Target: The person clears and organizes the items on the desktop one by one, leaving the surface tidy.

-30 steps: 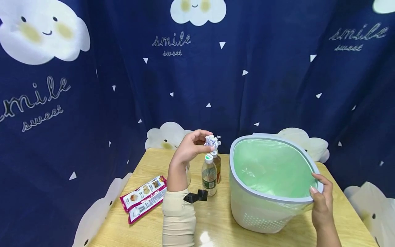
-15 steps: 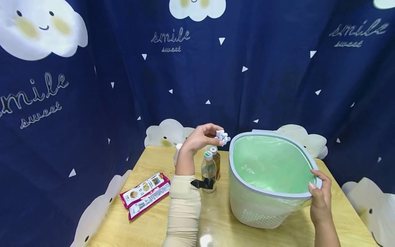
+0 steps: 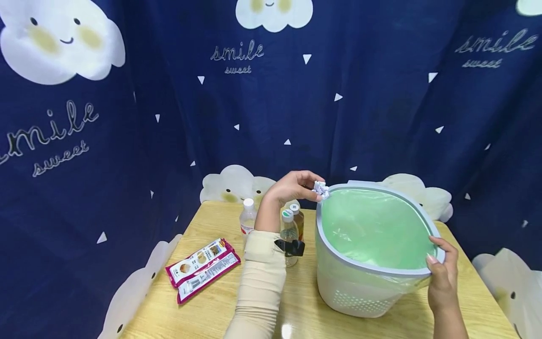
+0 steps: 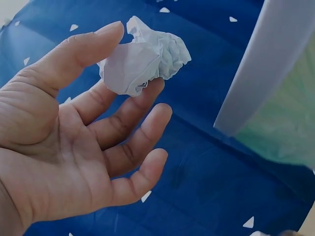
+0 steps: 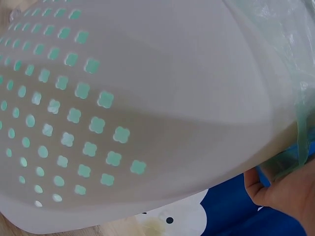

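Between thumb and fingers my left hand (image 3: 296,187) pinches a crumpled white paper ball (image 3: 321,189), at the left rim of a trash can. The left wrist view shows the paper ball (image 4: 147,59) up close, with the can's rim (image 4: 261,64) to its right, apart from it. The trash can (image 3: 351,294) is pale, with a grey rim, small holes low on its wall and a green bag (image 3: 377,226) lining it. My right hand (image 3: 442,278) grips the right side of the rim. In the right wrist view the can's wall (image 5: 197,83) hides most of that hand (image 5: 285,196).
A clear bottle with a white cap (image 3: 248,219) stands left of my forearm. A green-capped bottle (image 3: 289,228) and a brown bottle (image 3: 298,221) are partly behind it. Pink-and-white food packets (image 3: 203,270) lie on the wooden table (image 3: 161,320), left. A blue curtain (image 3: 381,117) hangs behind.
My left hand has moved right with the paper ball, from above the bottles to the can's left rim. The right hand keeps its grip and the can stays in place.
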Tool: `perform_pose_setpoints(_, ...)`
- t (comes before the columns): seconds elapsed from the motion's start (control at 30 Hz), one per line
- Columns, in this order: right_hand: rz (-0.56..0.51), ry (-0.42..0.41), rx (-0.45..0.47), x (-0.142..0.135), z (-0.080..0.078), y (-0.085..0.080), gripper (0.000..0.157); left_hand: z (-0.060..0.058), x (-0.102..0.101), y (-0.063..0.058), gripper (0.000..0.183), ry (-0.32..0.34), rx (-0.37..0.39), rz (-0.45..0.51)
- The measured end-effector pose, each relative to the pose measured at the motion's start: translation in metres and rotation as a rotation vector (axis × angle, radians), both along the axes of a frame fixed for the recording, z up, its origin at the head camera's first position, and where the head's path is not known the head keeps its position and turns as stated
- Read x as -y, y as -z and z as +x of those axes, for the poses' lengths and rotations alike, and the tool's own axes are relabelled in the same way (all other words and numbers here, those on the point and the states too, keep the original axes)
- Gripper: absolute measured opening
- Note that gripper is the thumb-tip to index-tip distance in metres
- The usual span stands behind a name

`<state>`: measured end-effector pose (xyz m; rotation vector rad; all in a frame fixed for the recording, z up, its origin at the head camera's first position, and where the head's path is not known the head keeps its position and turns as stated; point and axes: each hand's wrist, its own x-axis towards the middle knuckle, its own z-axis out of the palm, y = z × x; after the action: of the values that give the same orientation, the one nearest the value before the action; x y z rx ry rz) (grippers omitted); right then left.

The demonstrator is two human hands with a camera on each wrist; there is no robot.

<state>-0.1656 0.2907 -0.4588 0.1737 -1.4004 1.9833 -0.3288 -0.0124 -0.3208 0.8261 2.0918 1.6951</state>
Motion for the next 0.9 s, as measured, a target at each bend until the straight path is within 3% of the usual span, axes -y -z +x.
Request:
perform_pose_setpoints(0.2, 0.015, 0.001, -0.001, 0.001, 0.0, 0.001, 0.043, -0.003, -0.011, -0.004, 0.04, 0.002, 0.023, -0.021)
perform_pose_setpoints(0.47, 0.025, 0.007, -0.009, 0.0, 0.002, -0.003, 0.043, -0.009, -0.028, -0.002, 0.038, -0.002, 0.109, -0.023)
perform_pose_setpoints(0.7, 0.027, 0.0, -0.013, -0.001, -0.001, -0.005, 0.044, -0.01, -0.04, -0.008, 0.041, -0.032, 0.123, -0.029)
perform_pose_setpoints(0.9, 0.028, 0.009, -0.003, 0.001, 0.001, -0.003, 0.043, -0.009, -0.051, -0.011, 0.035, 0.009, 0.155, -0.043)
